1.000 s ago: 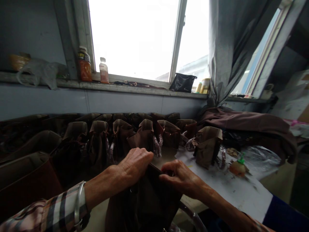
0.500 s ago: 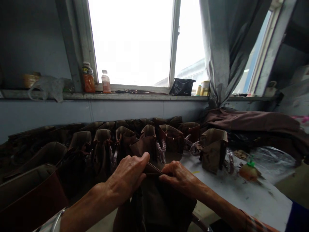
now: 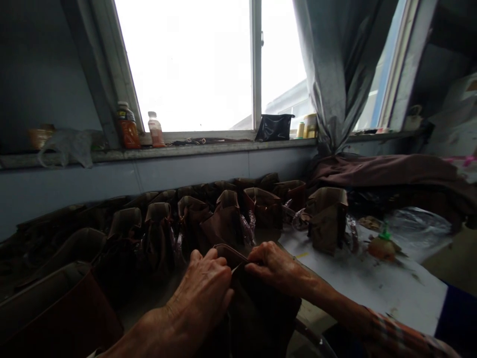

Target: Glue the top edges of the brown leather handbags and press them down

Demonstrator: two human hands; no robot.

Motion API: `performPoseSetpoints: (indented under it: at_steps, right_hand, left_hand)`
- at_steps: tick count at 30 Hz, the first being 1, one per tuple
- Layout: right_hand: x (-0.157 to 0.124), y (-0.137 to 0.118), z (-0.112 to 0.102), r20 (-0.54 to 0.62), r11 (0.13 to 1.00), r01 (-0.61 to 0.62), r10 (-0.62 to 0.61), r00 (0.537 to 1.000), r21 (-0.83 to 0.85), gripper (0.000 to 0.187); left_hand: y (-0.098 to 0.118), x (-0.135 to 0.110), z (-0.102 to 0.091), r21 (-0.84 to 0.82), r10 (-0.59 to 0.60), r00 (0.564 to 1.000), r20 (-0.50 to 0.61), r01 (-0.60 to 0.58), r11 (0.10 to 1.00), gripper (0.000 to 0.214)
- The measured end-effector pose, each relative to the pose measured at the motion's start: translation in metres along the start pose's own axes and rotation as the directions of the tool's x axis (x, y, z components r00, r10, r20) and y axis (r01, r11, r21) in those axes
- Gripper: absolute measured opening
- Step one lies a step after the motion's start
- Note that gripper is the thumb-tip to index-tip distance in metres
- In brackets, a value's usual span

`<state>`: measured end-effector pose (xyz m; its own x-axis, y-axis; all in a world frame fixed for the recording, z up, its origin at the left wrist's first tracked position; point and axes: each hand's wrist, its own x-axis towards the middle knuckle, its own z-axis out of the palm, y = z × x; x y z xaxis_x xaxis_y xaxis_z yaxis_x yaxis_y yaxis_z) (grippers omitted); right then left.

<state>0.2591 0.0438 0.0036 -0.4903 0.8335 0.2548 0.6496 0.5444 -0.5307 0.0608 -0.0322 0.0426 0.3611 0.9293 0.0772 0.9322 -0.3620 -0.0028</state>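
Both my hands grip the top rim of a dark brown bag [image 3: 257, 308] that stands right in front of me. My left hand [image 3: 203, 293] curls over the near left part of the rim, fingers closed on it. The fingers of my right hand [image 3: 274, 266] pinch the rim from the right side. Between the two hands a thin pale edge of the rim shows. Behind the bag stand several more brown bags [image 3: 227, 219], their mouths open, in rows across the table.
A single brown bag [image 3: 328, 216] stands on white paper [image 3: 376, 283] to the right, near a small orange bottle with a green cap [image 3: 380, 246]. Two bottles [image 3: 128, 127] and a black pouch [image 3: 274, 128] sit on the windowsill. Brown cloth [image 3: 387, 171] lies heaped at right.
My left hand has slid down and nearer on the bag's rim, and the two hands have closed in on each other. The view has tilted slightly.
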Motion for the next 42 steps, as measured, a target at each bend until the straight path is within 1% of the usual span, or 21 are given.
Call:
performPoseSetpoints:
  at_steps: [1, 3, 4, 6, 8, 11, 14, 16, 18, 19, 22, 25, 31, 35, 39, 42]
  right_hand:
    - [-0.002, 0.0, 0.001, -0.021, 1.0, 0.0, 0.0, 1.0, 0.0, 0.014]
    - [-0.006, 0.001, 0.005, -0.057, 1.0, 0.009, -0.009, 0.998, 0.004, 0.015]
    - [-0.007, 0.0, 0.007, -0.067, 1.0, 0.019, -0.018, 0.998, 0.007, 0.016]
    - [-0.01, 0.0, 0.009, -0.073, 0.999, 0.043, -0.042, 0.996, 0.009, 0.015]
    - [-0.011, 0.001, 0.009, -0.079, 0.998, 0.063, -0.062, 0.995, 0.007, 0.012]
    - [-0.012, 0.004, 0.008, -0.081, 0.996, 0.086, -0.085, 0.993, 0.009, 0.011]
    - [-0.012, 0.007, 0.008, -0.082, 0.995, 0.097, -0.096, 0.992, 0.013, 0.015]
    - [-0.011, 0.008, 0.009, -0.077, 0.994, 0.107, -0.105, 0.991, 0.015, 0.016]
    - [-0.011, 0.008, 0.011, -0.069, 0.992, 0.123, -0.121, 0.99, 0.018, 0.016]
    - [-0.011, 0.008, 0.011, -0.067, 0.991, 0.132, -0.13, 0.989, 0.02, 0.016]
    - [-0.01, 0.009, 0.011, -0.073, 0.989, 0.149, -0.147, 0.986, 0.023, 0.016]
    - [-0.009, 0.012, 0.011, -0.075, 0.987, 0.156, -0.154, 0.985, 0.023, 0.015]
    - [-0.008, 0.015, 0.012, -0.067, 0.985, 0.169, -0.167, 0.984, 0.024, 0.014]
    - [-0.005, 0.015, 0.012, -0.049, 0.989, 0.15, -0.15, 0.987, 0.005, 0.015]
    - [-0.001, 0.011, 0.006, -0.013, 0.994, 0.097, -0.097, 0.995, -0.044, 0.017]
    - [0.006, 0.001, -0.002, 0.026, 0.993, 0.09, -0.089, 0.996, -0.076, 0.019]
  left_hand:
    - [-0.008, 0.0, 0.004, 0.004, 0.017, 0.999, -0.046, -0.016, 1.0, 0.009]
    - [-0.024, 0.001, 0.007, -0.037, 0.041, 0.989, -0.141, -0.046, 0.998, 0.014]
    - [-0.03, 0.003, 0.005, -0.071, 0.032, 0.983, -0.181, -0.046, 0.996, 0.015]
    - [-0.038, 0.006, -0.002, -0.15, -0.018, 0.978, -0.209, -0.014, 0.989, 0.015]
    - [-0.039, 0.01, -0.01, -0.214, -0.074, 0.98, -0.186, 0.033, 0.976, 0.014]
    - [-0.037, 0.014, -0.015, -0.239, -0.091, 0.982, -0.164, 0.049, 0.97, 0.014]
    - [-0.037, 0.017, -0.014, -0.186, -0.088, 0.982, -0.166, 0.056, 0.981, 0.01]
    - [-0.038, 0.02, -0.014, -0.141, -0.101, 0.984, -0.148, 0.08, 0.987, 0.018]
    - [-0.038, 0.024, -0.015, -0.089, -0.115, 0.988, -0.107, 0.105, 0.99, 0.026]
    - [-0.037, 0.026, -0.017, -0.056, -0.118, 0.99, -0.08, 0.114, 0.992, 0.026]
    - [-0.035, 0.033, -0.021, 0.019, -0.117, 0.993, 0.002, 0.117, 0.993, 0.019]
    - [-0.031, 0.038, -0.026, 0.047, -0.117, 0.993, 0.032, 0.115, 0.992, 0.017]
    - [-0.029, 0.041, -0.03, 0.059, -0.099, 0.995, 0.031, 0.097, 0.994, 0.017]
    - [-0.029, 0.043, -0.03, 0.076, -0.078, 0.997, 0.017, 0.076, 0.994, 0.018]
    - [-0.029, 0.047, -0.029, 0.084, -0.059, 0.998, 0.028, 0.056, 0.995, 0.016]
    - [-0.028, 0.049, -0.029, 0.081, -0.048, 0.999, 0.023, 0.046, 0.996, 0.016]
